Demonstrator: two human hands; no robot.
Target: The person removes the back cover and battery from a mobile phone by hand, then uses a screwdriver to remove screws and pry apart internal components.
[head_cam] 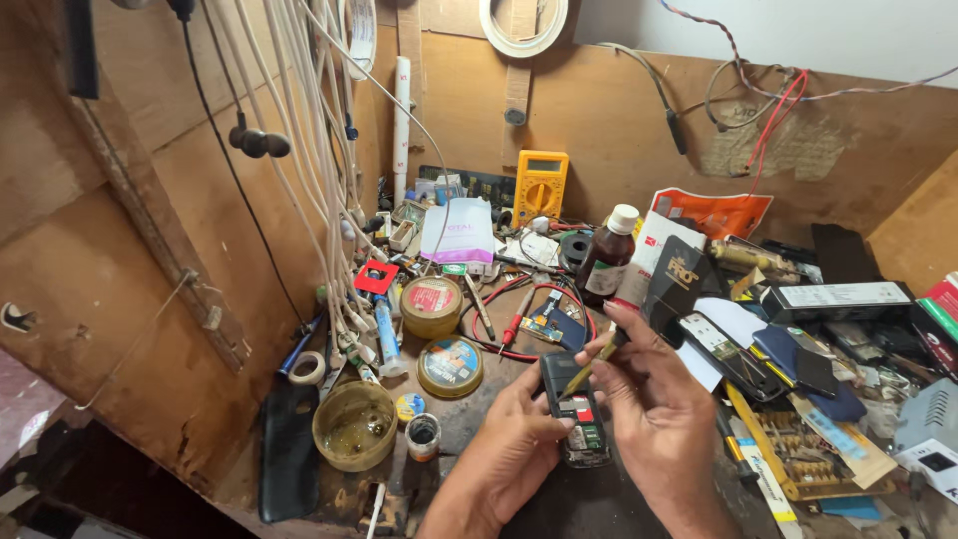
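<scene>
My left hand [514,439] holds a small dark phone with its back cover off [573,411], the inside facing up. My right hand [654,394] grips a thin tool with a yellowish shaft [589,367], its tip resting on the upper part of the phone. Both hands are low in the middle of the view, above a cluttered wooden bench [469,419]. A small circuit board with red leads [549,324] lies just beyond the phone.
A brown bottle with a white cap [609,255] stands behind the hands. Round tins [449,366], an amber dish [354,424], a yellow multimeter [541,185], hanging white cables [319,170] on the left, and phones, boxes and parts [798,349] on the right.
</scene>
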